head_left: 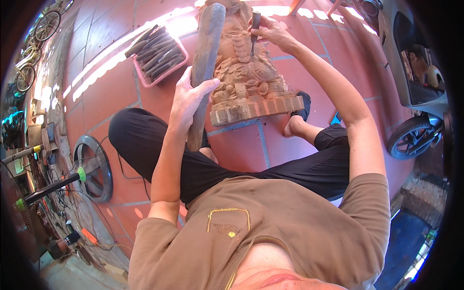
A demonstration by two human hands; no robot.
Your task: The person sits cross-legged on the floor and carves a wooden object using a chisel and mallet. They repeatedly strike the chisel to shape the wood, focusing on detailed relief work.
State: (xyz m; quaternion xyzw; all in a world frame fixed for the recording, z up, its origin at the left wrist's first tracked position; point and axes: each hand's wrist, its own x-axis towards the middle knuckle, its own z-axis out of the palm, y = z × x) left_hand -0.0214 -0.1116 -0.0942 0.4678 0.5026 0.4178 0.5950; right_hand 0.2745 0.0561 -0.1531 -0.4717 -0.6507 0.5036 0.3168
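My left hand (pixel 188 96) is closed around a long flat wooden mallet (pixel 210 43), which stands lengthwise beside the carving. In my right hand (pixel 273 35) is a chisel (pixel 255 21) with a dark wooden handle, held upright between the fingers. Its blade points down onto the carved wooden figure (pixel 241 72), whose surface is covered in relief work. The figure lies on the floor between my legs, with its flat base (pixel 256 111) toward me. Its far end is partly hidden behind the mallet.
A pink basket (pixel 162 79) full of chisels stands left of the carving. Further left are a wheel-like round base (pixel 94 169) with a black pole, loose cables and cluttered timber. A motorbike (pixel 415 135) is parked at the right on the red tiled floor (pixel 101 87).
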